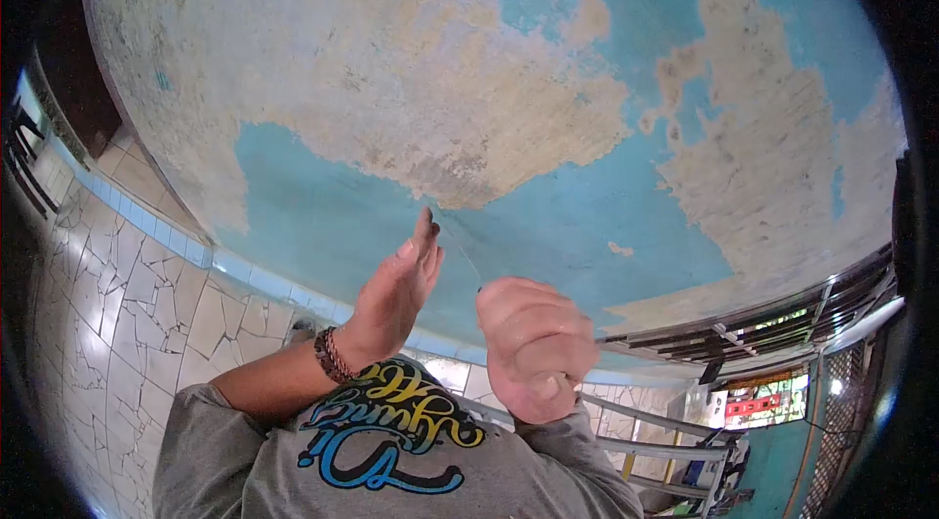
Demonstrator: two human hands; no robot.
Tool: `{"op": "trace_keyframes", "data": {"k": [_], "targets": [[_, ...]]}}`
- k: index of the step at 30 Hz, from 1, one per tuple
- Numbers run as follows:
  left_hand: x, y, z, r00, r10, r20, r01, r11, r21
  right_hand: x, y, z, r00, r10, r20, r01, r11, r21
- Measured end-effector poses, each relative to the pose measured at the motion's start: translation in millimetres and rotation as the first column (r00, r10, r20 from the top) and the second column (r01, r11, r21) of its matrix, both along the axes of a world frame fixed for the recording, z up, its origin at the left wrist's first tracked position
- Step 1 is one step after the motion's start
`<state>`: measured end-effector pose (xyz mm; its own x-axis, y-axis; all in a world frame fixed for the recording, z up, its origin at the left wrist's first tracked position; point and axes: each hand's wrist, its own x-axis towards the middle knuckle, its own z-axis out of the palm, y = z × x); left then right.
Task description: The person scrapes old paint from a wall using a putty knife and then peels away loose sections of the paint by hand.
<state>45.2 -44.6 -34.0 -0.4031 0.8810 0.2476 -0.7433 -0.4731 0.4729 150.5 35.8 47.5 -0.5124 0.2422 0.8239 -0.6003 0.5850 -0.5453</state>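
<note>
My left hand (399,289), with a braided bracelet (335,355) at the wrist, is held up edge-on with its fingers stretched out. Its fingertips overlap the wall just below a bare patch (430,152) where the blue paint (548,225) is gone. To its right, my right hand (536,348) is closed in a fist, knuckles toward the wall. A thin pale line (464,250) slants from near this fist up toward the left fingertips, and a small dark tip shows by the index finger. What the fist holds is mostly hidden, and I cannot tell its kind.
The wall (734,177) has large patches of flaked blue paint. Blue tiles (235,267) line its foot, beside a floor of irregular pale tiles (147,323). A metal ladder (665,460) lies at lower right, near a slatted window (773,323). A dark chair (24,157) stands far left.
</note>
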Motion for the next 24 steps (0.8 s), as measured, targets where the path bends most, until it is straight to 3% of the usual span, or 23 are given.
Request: {"op": "trace_keyframes", "data": {"k": [2,5,7,8,11,13,16,19,22,24], "targets": [[0.0,-0.6,0.3,0.999,-0.042,0.028,0.042,0.999,0.021,0.6,-2.0,-2.6,0.999,0.017,0.029,-0.017,1.000,-0.005],[-5.4,-3.1,-3.5,0.990,-0.100,0.102,0.102,0.995,-0.018,-8.4,1.7,9.2,0.982,0.187,-0.018,-0.187,0.982,-0.023],[-5.7,-5.8,-0.6,0.995,-0.083,0.057,0.084,0.996,-0.019,2.1,-1.7,17.4,0.973,0.224,-0.051,-0.226,0.972,-0.057],[-7.1,-6.6,0.6,0.997,-0.070,0.034,0.070,0.997,-0.018,-5.1,2.8,11.6,0.986,0.164,-0.044,-0.165,0.986,-0.018],[-10.5,-5.6,0.0,0.962,-0.112,0.250,0.151,0.978,-0.143,-16.3,6.9,-9.0,1.000,0.007,-0.017,-0.006,1.000,0.029],[-9.1,-9.6,-7.5,0.980,-0.107,0.170,0.123,0.989,-0.086,-19.1,3.6,-9.6,1.000,-0.002,0.003,0.002,1.000,-0.003],[-16.0,-9.5,-2.5,0.990,-0.110,0.090,0.111,0.994,-0.001,-11.3,0.1,16.3,0.951,0.308,-0.029,-0.307,0.951,0.046],[-14.6,-11.3,11.8,0.986,-0.138,0.097,0.139,0.990,0.003,-26.7,5.4,9.0,0.968,0.249,0.017,-0.250,0.965,0.079],[-14.9,-13.6,9.0,0.985,-0.133,0.108,0.137,0.990,-0.035,-13.8,-0.1,16.1,0.972,0.233,0.017,-0.233,0.973,0.000],[-20.5,-12.2,8.9,0.984,-0.132,0.122,0.137,0.990,-0.035,-23.1,9.4,4.6,0.983,0.182,0.032,-0.185,0.979,0.087]]}}
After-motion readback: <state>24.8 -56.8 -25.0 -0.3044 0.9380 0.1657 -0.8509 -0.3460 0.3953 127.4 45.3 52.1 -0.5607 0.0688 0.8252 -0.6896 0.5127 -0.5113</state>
